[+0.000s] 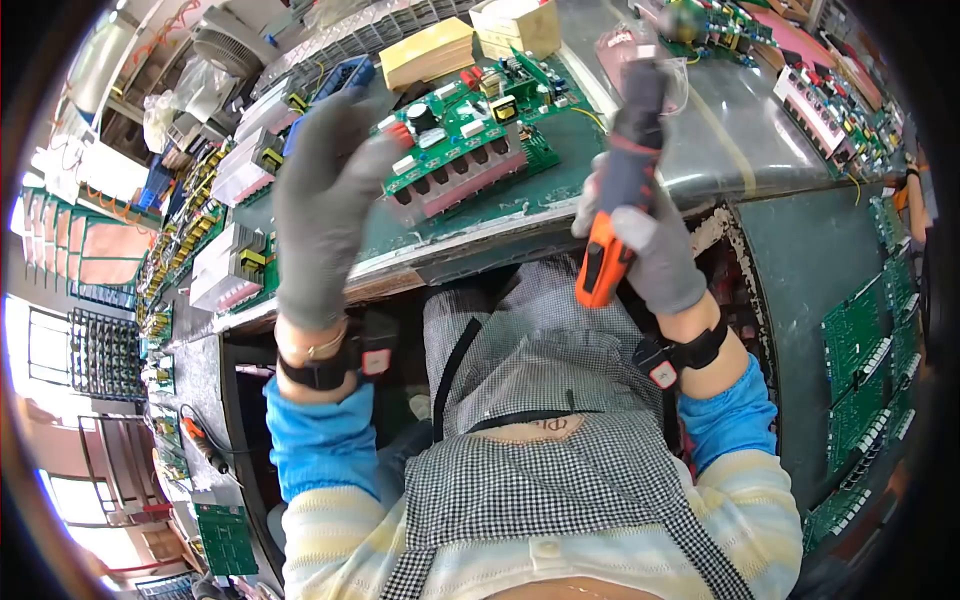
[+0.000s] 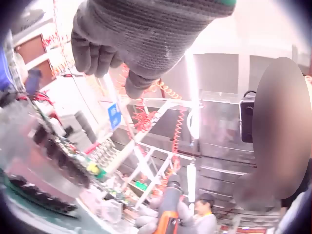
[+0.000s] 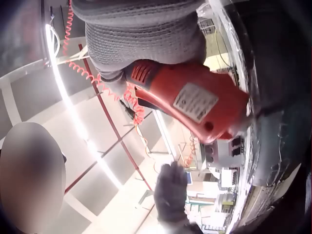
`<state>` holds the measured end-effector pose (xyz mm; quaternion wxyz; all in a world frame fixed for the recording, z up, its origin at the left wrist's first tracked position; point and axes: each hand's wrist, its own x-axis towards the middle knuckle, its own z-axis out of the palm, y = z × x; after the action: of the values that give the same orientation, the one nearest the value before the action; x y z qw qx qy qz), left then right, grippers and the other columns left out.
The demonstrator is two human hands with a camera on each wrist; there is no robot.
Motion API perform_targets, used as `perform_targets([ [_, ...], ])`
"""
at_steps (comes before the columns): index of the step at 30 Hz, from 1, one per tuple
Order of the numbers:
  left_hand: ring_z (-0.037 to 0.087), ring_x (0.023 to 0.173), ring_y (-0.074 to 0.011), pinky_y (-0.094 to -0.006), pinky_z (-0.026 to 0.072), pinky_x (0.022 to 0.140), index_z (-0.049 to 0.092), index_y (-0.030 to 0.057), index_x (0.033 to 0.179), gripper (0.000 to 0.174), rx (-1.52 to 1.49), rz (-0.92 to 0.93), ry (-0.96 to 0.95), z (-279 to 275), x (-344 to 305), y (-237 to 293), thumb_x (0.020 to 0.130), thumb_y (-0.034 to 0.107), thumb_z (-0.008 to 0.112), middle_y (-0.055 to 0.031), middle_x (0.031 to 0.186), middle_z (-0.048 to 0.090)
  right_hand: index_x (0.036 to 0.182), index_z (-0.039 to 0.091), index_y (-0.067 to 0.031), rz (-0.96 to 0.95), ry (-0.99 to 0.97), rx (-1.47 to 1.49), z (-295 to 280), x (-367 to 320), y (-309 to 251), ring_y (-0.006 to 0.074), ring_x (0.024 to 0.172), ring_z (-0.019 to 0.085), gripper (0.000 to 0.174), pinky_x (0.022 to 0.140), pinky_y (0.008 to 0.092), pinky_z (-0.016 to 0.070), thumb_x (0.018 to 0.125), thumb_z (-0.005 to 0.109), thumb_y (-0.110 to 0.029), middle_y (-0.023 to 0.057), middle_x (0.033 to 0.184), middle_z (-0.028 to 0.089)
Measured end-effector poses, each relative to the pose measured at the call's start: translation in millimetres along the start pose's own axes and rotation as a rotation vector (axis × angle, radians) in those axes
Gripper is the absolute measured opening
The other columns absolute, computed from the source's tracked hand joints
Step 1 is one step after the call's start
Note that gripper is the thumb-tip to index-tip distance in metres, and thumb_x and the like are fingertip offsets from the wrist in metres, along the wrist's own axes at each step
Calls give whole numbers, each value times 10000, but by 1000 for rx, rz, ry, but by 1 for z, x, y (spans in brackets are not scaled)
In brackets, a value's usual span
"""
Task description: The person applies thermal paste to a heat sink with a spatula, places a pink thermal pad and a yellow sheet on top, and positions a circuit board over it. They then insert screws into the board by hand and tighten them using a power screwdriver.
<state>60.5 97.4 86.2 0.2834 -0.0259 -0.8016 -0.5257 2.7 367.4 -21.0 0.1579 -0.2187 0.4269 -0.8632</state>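
Observation:
My gloved right hand [image 1: 660, 260] grips an orange and black power tool [image 1: 632, 175] above the table's front edge, its dark end pointing away from me. In the right wrist view the tool's red body [image 3: 195, 100] shows close up below the glove [image 3: 146, 41]. My gloved left hand [image 1: 325, 210], blurred, is raised beside a green circuit board [image 1: 470, 128] with a row of dark parts on a metal heatsink. Nothing is seen held in it; its fingers [image 2: 97, 56] hang loosely in the left wrist view. Whether it touches the board, I cannot tell.
Yellow blocks [image 1: 428, 55] stand behind the board, beside a blue tray [image 1: 345, 78]. Boards with heatsinks [image 1: 228, 265] line the left side. More green boards [image 1: 855, 340] lie at the right. A clear plastic bag [image 1: 625, 55] is beyond the tool.

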Motion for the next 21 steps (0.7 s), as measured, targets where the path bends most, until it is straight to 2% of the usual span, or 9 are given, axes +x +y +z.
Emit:
perform_targets([
  [2,615,1072,-177,-319,520,921,531,-28,1364,609,254,-27,215,-29,-14,-32,875,222,794,-109,1213,633,1299,482,-27,-44,53,174,-9,7,-1,223,901,634,475,853,392,543,875,662,-143,93,1031,600],
  [7,596,1152,-245,-357,523,935,488,-8,1400,692,612,-56,205,-32,-63,-82,842,237,815,-149,1337,571,1258,492,-37,-12,82,321,-32,20,14,242,911,629,424,880,450,552,930,655,-250,98,1025,599],
  [8,587,1171,-312,-399,502,971,470,1,1408,719,654,-59,199,-30,-68,-85,833,254,820,-176,1371,539,1256,493,-38,1,76,315,-35,19,19,243,911,628,424,894,458,547,934,652,-263,98,1023,602],
  [9,577,1184,-330,-414,488,987,472,2,1404,724,727,32,180,-28,-68,-83,826,260,824,-180,1374,537,1253,494,-38,15,68,310,-38,18,24,243,912,628,424,908,465,542,939,650,-276,97,1020,604],
  [12,518,1253,-398,-469,415,1071,480,10,1394,775,864,262,115,-23,-52,-63,779,306,846,-198,1386,528,1250,495,-40,41,98,347,-36,17,35,246,903,628,427,963,488,518,950,644,-305,95,1004,611],
  [15,509,1275,-380,-467,423,1066,486,22,1393,807,888,437,-112,-20,-12,-44,756,360,848,-177,1397,527,1243,495,-48,39,97,450,-35,24,46,250,905,638,488,1051,528,471,959,651,-413,97,995,624],
  [17,507,1285,-374,-468,426,1070,483,32,1399,840,915,496,-237,-6,18,-35,735,394,848,-165,1392,535,1237,496,-52,29,99,483,-32,31,47,251,921,643,518,1067,540,463,961,647,-464,97,1001,630],
  [18,507,1289,-371,-468,427,1073,482,38,1403,856,928,527,-297,1,28,-35,725,411,848,-159,1389,539,1228,502,-59,37,109,502,-36,35,52,269,991,654,534,1053,575,470,964,628,-506,99,1013,643],
  [21,513,1310,-380,-433,446,1079,457,57,1444,885,984,414,-404,16,44,-55,715,369,849,-172,1440,518,1228,510,-61,45,102,551,-33,40,46,307,1092,654,523,1025,596,486,975,608,-508,99,1014,657],
])
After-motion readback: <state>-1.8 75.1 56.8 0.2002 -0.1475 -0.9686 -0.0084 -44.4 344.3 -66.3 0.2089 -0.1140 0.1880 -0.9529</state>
